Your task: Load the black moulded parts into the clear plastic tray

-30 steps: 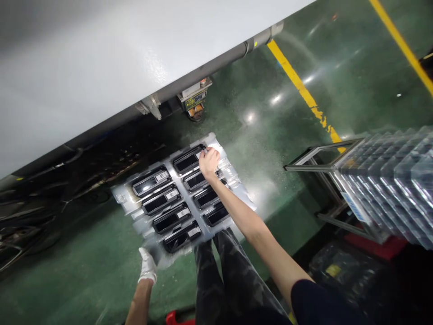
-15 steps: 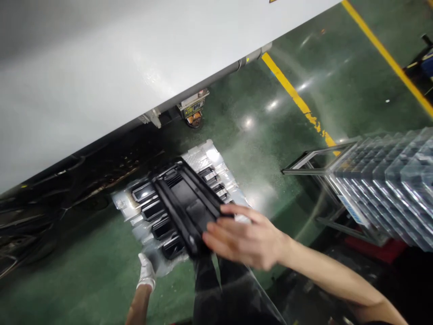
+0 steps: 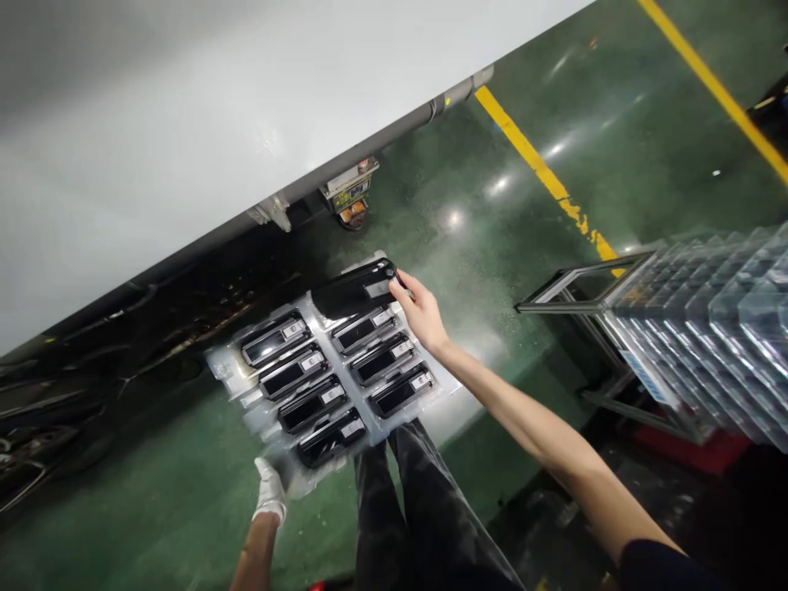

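Observation:
My left hand (image 3: 269,490), in a white glove, grips the near left corner of a clear plastic tray (image 3: 339,361), thumb on top and the other fingers hidden beneath. Two columns of black rectangular plastic parts, each with a pale label, lie in the tray's pockets. My bare right hand (image 3: 422,308) pinches the right end of another black plastic part (image 3: 345,291), next to its label. That part is at the far right pocket, glossy side up and slightly tilted. Whether it rests fully in the pocket I cannot tell.
A large white machine panel (image 3: 185,148) slants across the upper left, with a small box-shaped unit (image 3: 350,193) under its edge. On the right, a metal frame (image 3: 560,308) stands beside stacked clear trays (image 3: 707,328). Yellow lines (image 3: 529,156) mark the green floor.
My right hand has moved the black part away from me to the tray's far right pocket. The part's recessed side showed before; now its glossy, labelled side does. My left hand stays at the corner.

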{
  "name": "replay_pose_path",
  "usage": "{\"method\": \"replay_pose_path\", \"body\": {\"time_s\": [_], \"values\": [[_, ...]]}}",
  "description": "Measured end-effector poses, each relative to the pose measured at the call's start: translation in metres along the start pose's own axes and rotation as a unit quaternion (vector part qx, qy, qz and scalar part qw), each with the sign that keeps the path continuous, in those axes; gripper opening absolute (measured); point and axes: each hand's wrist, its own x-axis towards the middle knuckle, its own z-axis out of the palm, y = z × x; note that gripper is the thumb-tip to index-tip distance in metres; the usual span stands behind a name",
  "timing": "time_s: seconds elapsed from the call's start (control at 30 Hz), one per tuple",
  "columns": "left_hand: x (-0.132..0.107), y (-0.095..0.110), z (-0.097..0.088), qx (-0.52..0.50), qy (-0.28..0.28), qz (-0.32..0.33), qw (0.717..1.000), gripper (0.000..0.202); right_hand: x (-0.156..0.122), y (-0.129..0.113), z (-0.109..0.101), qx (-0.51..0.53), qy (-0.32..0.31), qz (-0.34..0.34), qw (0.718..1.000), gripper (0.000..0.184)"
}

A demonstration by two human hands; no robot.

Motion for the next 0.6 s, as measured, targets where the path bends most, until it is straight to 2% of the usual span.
{"method": "replay_pose_path", "body": {"time_s": [0.07,0.13,0.27,0.43,0.53,0.6], "values": [[0.007,-0.004,-0.003,0.013,0.006,0.008,1.0,0.074,0.029,0.04,0.018,0.0,-0.004,0.046,0.999,0.041],[0.014,-0.008,-0.006,0.024,0.011,0.02,0.999,0.075,0.046,0.071,0.028,-0.019,-0.006,0.063,0.998,0.041],[0.024,-0.014,-0.007,0.034,0.017,0.042,0.998,0.074,0.061,0.099,0.038,-0.078,-0.022,0.089,0.993,0.037],[0.027,-0.014,-0.004,0.03,0.027,0.033,0.999,0.075,0.073,0.097,0.05,-0.195,-0.061,0.096,0.974,0.02],[0.028,-0.012,-0.005,0.019,0.014,0.015,1.0,0.074,0.064,0.079,0.067,-0.262,-0.046,0.081,0.961,0.029],[0.031,-0.013,-0.008,0.017,0.001,0.016,1.0,0.073,0.046,0.062,0.09,-0.278,-0.059,0.047,0.958,0.035]]}}
